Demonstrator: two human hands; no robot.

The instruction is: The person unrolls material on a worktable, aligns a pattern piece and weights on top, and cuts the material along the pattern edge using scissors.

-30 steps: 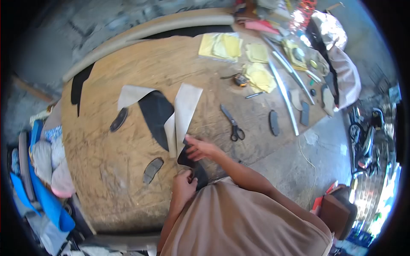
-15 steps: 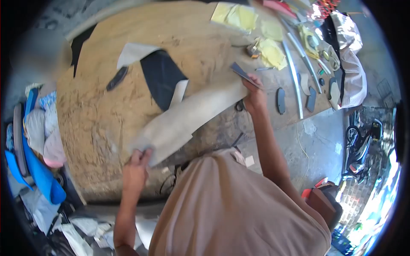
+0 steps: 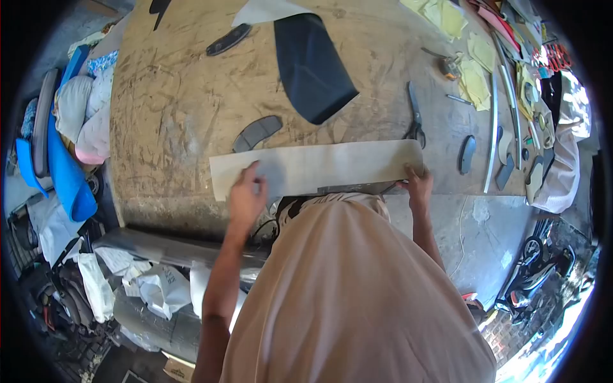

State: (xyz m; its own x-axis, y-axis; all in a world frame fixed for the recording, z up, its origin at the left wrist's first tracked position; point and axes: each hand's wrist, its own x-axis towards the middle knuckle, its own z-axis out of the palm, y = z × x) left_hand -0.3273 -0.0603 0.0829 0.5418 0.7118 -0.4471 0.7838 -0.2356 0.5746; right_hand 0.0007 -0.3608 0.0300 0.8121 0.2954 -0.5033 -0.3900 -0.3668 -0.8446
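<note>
A long pale beige strip of sheet material (image 3: pixel 332 167) lies along the table's front edge, close to my body. My right hand (image 3: pixel 418 183) grips its right end, thumb and fingers closed on the edge. Over the strip's left part is my left hand (image 3: pixel 248 196), fingers loosely bent and thumb apart, with a dark shadow beside it; nothing shows in its grasp. Just behind the strip rests a curved dark grey pad (image 3: pixel 257 132). The scissors (image 3: pixel 415 116) lie behind the right end, handles next to the strip. Farther back is a black sheet piece (image 3: pixel 313 70).
Another dark curved pad (image 3: pixel 228 39) lies at the back left. On the right are a tape measure (image 3: pixel 449 67), yellow sheets (image 3: pixel 474 83), a metal ruler (image 3: pixel 491 137) and a small grey pad (image 3: pixel 467 155). A blue roll (image 3: pixel 71 185) stands left of the table (image 3: pixel 166 127).
The strip has come down from a slant to lie level near the table's front edge. My left hand has loosened from its left end; my right no longer holds the dark-bladed scissors.
</note>
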